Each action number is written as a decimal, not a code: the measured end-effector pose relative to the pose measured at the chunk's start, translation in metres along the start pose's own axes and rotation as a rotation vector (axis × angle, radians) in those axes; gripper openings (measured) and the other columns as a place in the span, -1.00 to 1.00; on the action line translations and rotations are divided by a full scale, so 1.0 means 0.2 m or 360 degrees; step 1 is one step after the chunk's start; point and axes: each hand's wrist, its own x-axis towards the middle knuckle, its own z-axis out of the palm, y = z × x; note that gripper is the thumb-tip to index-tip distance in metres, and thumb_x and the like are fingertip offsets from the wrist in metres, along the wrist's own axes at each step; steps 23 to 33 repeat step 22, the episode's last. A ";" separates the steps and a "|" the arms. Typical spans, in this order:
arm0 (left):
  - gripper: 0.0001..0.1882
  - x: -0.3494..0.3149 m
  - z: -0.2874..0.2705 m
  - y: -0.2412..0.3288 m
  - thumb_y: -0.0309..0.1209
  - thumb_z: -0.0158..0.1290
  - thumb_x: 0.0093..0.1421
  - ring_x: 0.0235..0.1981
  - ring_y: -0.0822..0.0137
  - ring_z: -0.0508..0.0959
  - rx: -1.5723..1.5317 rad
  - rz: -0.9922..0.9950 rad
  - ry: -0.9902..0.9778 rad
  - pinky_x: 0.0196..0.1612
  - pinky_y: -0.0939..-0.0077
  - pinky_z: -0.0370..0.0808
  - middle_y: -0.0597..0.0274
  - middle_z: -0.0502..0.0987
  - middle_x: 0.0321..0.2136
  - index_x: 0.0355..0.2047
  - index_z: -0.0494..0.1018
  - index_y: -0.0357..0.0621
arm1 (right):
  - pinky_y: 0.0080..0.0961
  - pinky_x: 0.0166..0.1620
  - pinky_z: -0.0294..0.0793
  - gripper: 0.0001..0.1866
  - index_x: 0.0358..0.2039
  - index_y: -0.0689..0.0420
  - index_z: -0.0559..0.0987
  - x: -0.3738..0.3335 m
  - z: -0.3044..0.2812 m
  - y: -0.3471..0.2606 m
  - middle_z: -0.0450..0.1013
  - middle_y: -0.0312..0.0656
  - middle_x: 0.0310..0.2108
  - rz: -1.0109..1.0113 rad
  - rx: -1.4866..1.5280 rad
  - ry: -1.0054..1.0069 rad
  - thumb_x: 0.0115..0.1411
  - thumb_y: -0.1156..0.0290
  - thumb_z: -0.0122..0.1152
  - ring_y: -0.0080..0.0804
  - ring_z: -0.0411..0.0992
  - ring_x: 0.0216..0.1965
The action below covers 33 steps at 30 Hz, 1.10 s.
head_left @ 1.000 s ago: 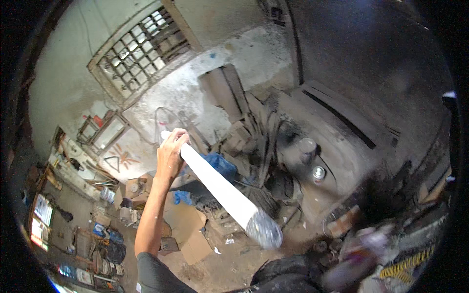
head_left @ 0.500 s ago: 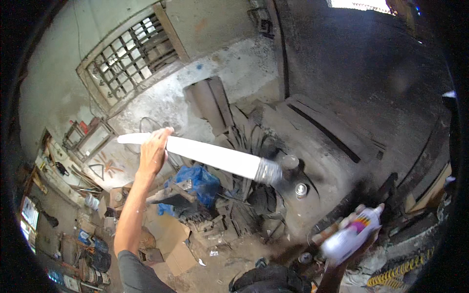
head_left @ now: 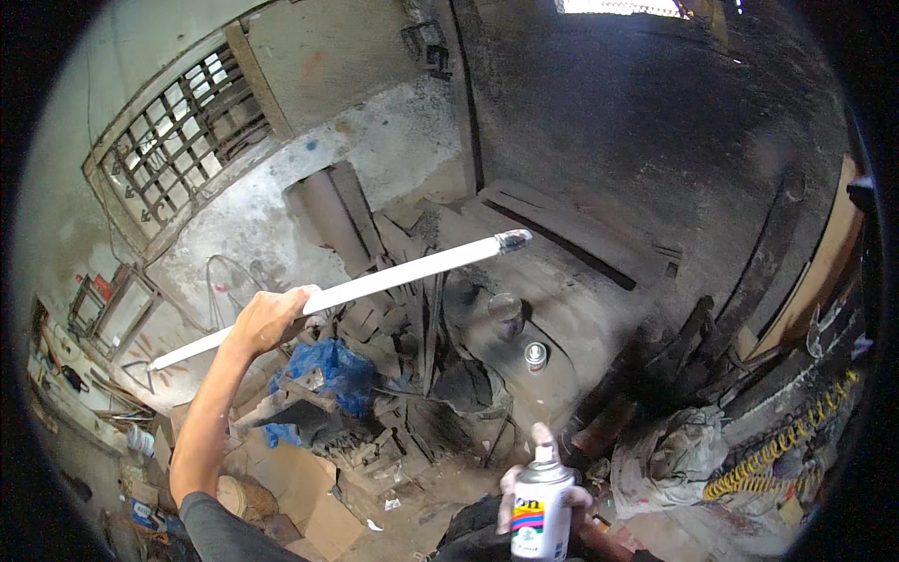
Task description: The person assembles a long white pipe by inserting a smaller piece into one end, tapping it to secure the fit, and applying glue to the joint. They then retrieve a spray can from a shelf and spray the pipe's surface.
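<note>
My left hand (head_left: 272, 320) is closed round a long, slim white piece (head_left: 403, 274), gripping it left of its middle. The piece is tilted, its thin end low on the left and its dark, silvery end up on the right. Near the lower edge, my right hand (head_left: 507, 496) is wrapped round a white spray can (head_left: 543, 517) with coloured bands. The can stands upright, with a pale-smeared index finger on its nozzle. A second spray can (head_left: 535, 358) stands on the grey, dusty ledge (head_left: 567, 384) beyond it.
A round tin (head_left: 505, 311) sits behind the second can. Below my left hand are a crumpled blue plastic sheet (head_left: 328, 373), scrap pieces and opened cardboard (head_left: 304, 478). A coiled yellow hose (head_left: 777, 464) and a pale sack (head_left: 670, 459) lie at the right. A barred window (head_left: 183, 131) is in the wall.
The white piece has turned from its broad face to a narrower side, and its dark end has risen. My right hand has brought the spray can left and turned it upright.
</note>
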 end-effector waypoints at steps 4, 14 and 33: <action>-0.66 0.02 0.00 0.00 -0.25 0.21 0.07 -0.47 -0.13 0.52 -0.0219 -0.0013 -0.0169 -0.42 0.13 0.45 -0.08 0.49 -0.59 -0.27 0.34 -0.13 | 0.01 -0.15 0.52 -0.15 0.26 0.01 0.00 0.07 0.05 -0.31 0.34 0.14 -0.03 -0.0298 -0.0663 0.0328 0.10 0.15 0.29 0.11 0.48 -0.19; -0.58 -0.03 0.01 -0.09 -0.47 0.17 -0.20 -0.44 -0.13 0.51 0.0052 -0.0019 -0.0202 -0.40 0.06 0.41 -0.05 0.47 -0.59 -0.30 0.24 -0.13 | -0.22 -0.06 0.48 -0.29 0.09 0.12 0.35 0.18 0.27 -0.24 0.43 0.04 -0.09 -0.0332 -0.2540 0.0470 -0.08 0.38 0.49 -0.13 0.47 -0.12; -0.55 -0.07 0.00 -0.14 -0.46 0.20 -0.23 -0.42 -0.18 0.50 -0.0065 -0.0091 -0.0151 -0.38 0.06 0.40 -0.09 0.47 -0.58 -0.29 0.28 -0.14 | -0.27 -0.13 0.45 -0.25 0.11 0.10 0.29 0.47 0.66 -0.37 0.37 0.02 -0.14 -0.1276 -0.4398 -0.0113 -0.02 0.09 0.42 -0.18 0.42 -0.18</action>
